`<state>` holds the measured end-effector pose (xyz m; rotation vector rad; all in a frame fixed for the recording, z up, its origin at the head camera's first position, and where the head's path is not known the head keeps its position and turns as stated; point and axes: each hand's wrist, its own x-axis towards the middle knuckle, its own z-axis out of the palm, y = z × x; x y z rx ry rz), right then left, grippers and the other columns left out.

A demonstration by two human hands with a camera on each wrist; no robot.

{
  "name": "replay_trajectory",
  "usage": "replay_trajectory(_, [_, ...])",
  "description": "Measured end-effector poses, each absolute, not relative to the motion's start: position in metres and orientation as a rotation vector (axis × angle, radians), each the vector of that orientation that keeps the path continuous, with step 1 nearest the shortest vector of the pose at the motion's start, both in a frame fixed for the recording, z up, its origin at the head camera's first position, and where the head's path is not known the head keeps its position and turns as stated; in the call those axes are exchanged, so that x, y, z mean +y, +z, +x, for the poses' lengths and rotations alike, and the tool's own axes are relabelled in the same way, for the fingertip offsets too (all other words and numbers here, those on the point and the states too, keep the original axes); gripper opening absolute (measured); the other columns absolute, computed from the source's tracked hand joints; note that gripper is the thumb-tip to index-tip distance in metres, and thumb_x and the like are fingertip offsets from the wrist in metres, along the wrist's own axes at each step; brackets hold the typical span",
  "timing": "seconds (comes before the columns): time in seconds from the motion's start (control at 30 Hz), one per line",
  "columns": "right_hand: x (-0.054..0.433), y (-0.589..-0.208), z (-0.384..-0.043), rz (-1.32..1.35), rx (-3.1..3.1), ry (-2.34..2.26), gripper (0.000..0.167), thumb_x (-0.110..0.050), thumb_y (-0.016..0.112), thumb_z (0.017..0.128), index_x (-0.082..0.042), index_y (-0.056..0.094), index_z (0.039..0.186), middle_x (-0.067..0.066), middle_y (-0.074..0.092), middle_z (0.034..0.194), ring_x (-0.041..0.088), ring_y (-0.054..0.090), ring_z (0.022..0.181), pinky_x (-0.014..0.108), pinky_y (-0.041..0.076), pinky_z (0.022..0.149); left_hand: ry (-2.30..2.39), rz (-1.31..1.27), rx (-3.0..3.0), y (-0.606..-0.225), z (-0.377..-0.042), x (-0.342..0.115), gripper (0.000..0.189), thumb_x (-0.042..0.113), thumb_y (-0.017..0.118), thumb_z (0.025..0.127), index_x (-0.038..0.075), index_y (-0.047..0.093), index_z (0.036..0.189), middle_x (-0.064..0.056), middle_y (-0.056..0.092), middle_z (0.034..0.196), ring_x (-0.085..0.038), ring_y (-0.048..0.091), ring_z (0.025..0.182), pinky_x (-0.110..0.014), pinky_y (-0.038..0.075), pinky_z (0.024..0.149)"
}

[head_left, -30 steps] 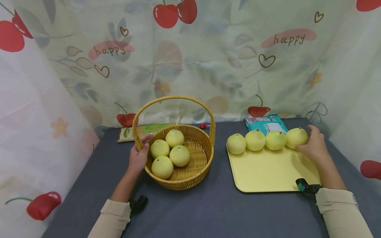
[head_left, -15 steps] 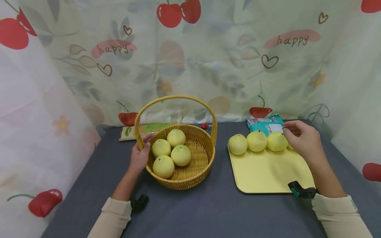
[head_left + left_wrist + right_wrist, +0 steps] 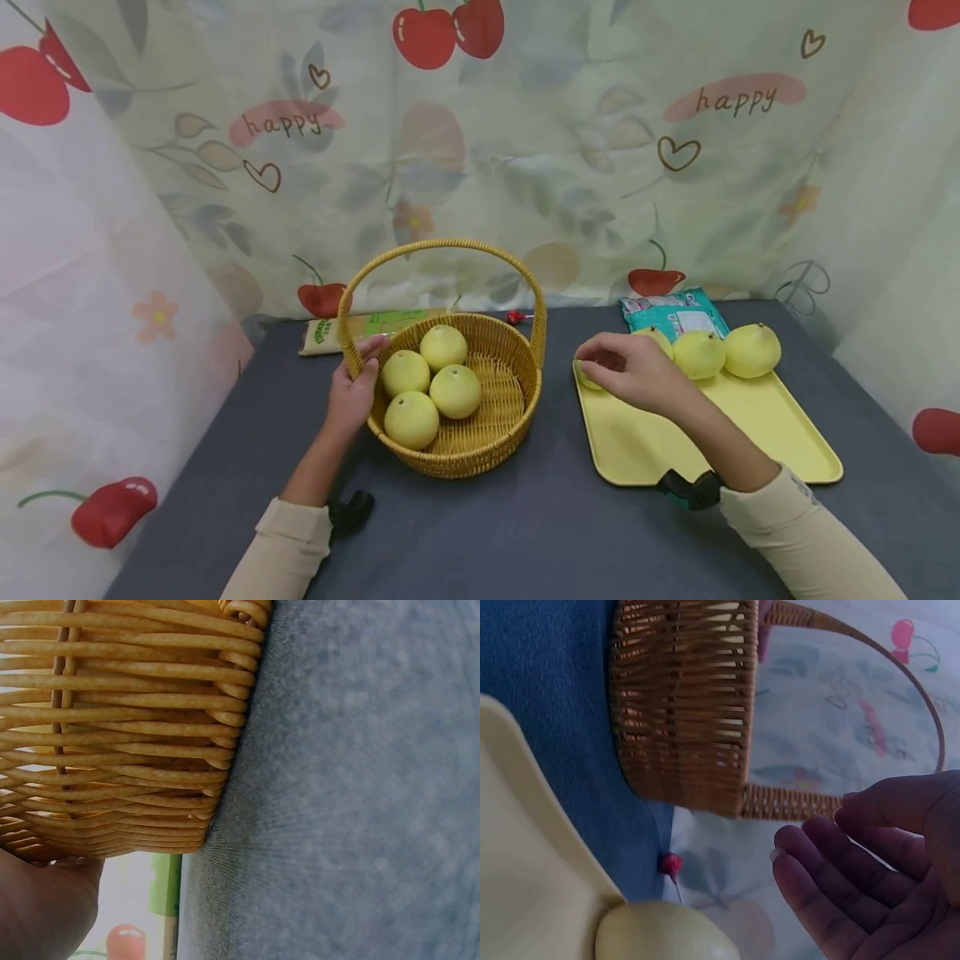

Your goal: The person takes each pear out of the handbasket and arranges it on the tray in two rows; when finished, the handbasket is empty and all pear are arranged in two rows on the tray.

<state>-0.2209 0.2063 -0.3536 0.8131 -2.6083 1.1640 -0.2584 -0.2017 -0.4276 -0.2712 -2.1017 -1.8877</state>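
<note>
At the left of the head view my left hand (image 3: pixel 352 396) grips the side of a woven wicker basket (image 3: pixel 465 462) where the handle meets the rim. Inside it lie several pale yellow pears, one of them the front pear (image 3: pixel 412 420). My right hand (image 3: pixel 637 375) hovers over the left end of a yellow tray (image 3: pixel 780 433), fingers loosely bent and nothing in them. Beneath it the leftmost pear (image 3: pixel 588 380) is mostly hidden. More pears stand in a row along the tray's back edge, ending with the rightmost pear (image 3: pixel 752 351). The right wrist view shows the hand (image 3: pixel 885 862) apart from the pear (image 3: pixel 664 934).
Behind the tray lies a teal packet (image 3: pixel 672 312). A green and tan package (image 3: pixel 375 327) lies behind the basket, with a small red item (image 3: pixel 515 317) to its right. A printed curtain (image 3: pixel 480 192) hangs at the back of the dark table (image 3: pixel 525 533).
My right hand has moved left along the row, from the rightmost pear to above the leftmost one. The pears stay on the tray, and my left hand keeps its hold on the basket.
</note>
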Motion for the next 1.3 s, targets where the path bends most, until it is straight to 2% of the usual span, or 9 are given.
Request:
replay_trajectory(0.13, [0.177, -0.357, -0.227, 0.925, -2.645, 1.25, 0.016, -0.011, 0.072, 0.093, -0.008, 0.073, 0.11, 0.0, 0.072, 0.101, 0.013, 0.068, 0.087, 0.034, 0.056, 0.077, -1.891, -0.266, -2.11, -0.428, -0.258, -0.202, 0.035, -0.001, 0.043, 0.106, -0.008, 0.051, 0.14, -0.025, 0.053, 0.141, -0.028, 0.045, 0.137, -0.038, 0.03, 0.112])
replay_trajectory(0.3, [0.138, -0.363, -0.232, 1.075, -2.661, 1.42, 0.033, -0.014, 0.071, 0.095, -0.002, 0.066, 0.125, 0.011, 0.068, 0.12, 0.021, 0.069, 0.102, 0.036, 0.055, 0.085, -1.89, -0.253, -2.104, -0.428, -0.257, -0.203, 0.035, -0.001, 0.044, 0.106, -0.007, 0.052, 0.14, -0.024, 0.054, 0.141, -0.028, 0.045, 0.136, -0.035, 0.031, 0.11])
replay_trajectory(0.43, [0.11, -0.368, -0.232, 1.192, -2.679, 1.507, 0.043, -0.012, 0.071, 0.095, 0.002, 0.06, 0.134, 0.018, 0.061, 0.132, 0.028, 0.067, 0.111, 0.034, 0.054, 0.088, -1.883, -0.244, -2.11, -0.428, -0.256, -0.202, 0.036, 0.0, 0.044, 0.106, -0.006, 0.053, 0.14, -0.023, 0.054, 0.141, -0.028, 0.045, 0.136, -0.032, 0.032, 0.109])
replay_trajectory(0.6, [0.079, -0.374, -0.228, 1.306, -2.708, 1.553, 0.054, -0.011, 0.071, 0.095, 0.004, 0.051, 0.142, 0.02, 0.053, 0.142, 0.031, 0.063, 0.117, 0.028, 0.052, 0.089, -1.885, -0.257, -2.111, -0.428, -0.256, -0.201, 0.036, 0.0, 0.044, 0.106, -0.006, 0.052, 0.14, -0.023, 0.054, 0.141, -0.028, 0.045, 0.137, -0.034, 0.032, 0.109])
replay_trajectory(0.7, [0.064, -0.376, -0.224, 1.336, -2.728, 1.52, 0.057, -0.012, 0.072, 0.094, 0.004, 0.049, 0.144, 0.021, 0.052, 0.144, 0.03, 0.063, 0.117, 0.028, 0.052, 0.089, -1.892, -0.264, -2.108, -0.428, -0.257, -0.201, 0.035, 0.0, 0.043, 0.106, -0.006, 0.052, 0.14, -0.024, 0.054, 0.141, -0.028, 0.045, 0.136, -0.036, 0.031, 0.11])
replay_trajectory(0.8, [0.051, -0.378, -0.222, 1.34, -2.768, 1.401, 0.057, -0.016, 0.074, 0.093, 0.002, 0.051, 0.142, 0.02, 0.055, 0.14, 0.03, 0.064, 0.116, 0.034, 0.053, 0.09, -1.891, -0.269, -2.103, -0.429, -0.258, -0.201, 0.035, -0.001, 0.043, 0.106, -0.006, 0.052, 0.14, -0.024, 0.054, 0.141, -0.028, 0.046, 0.136, -0.038, 0.031, 0.111])
replay_trajectory(1.0, [0.032, -0.381, -0.225, 1.304, -2.915, 1.094, 0.063, -0.031, 0.075, 0.092, -0.005, 0.051, 0.144, 0.009, 0.059, 0.137, 0.023, 0.063, 0.115, 0.033, 0.05, 0.091, -1.881, -0.291, -2.081, -0.429, -0.258, -0.202, 0.035, -0.004, 0.044, 0.105, -0.01, 0.051, 0.138, -0.026, 0.054, 0.14, -0.031, 0.046, 0.135, -0.029, 0.033, 0.108])
replay_trajectory(1.3, [0.016, -0.386, -0.234, 1.249, -3.054, 0.991, 0.079, -0.036, 0.076, 0.09, -0.011, 0.037, 0.154, 0.006, 0.054, 0.141, 0.018, 0.056, 0.12, 0.034, 0.047, 0.093, -1.865, -0.289, -2.099, -0.429, -0.26, -0.202, 0.035, -0.003, 0.044, 0.105, -0.009, 0.052, 0.139, -0.026, 0.054, 0.14, -0.03, 0.046, 0.135, -0.033, 0.032, 0.109])
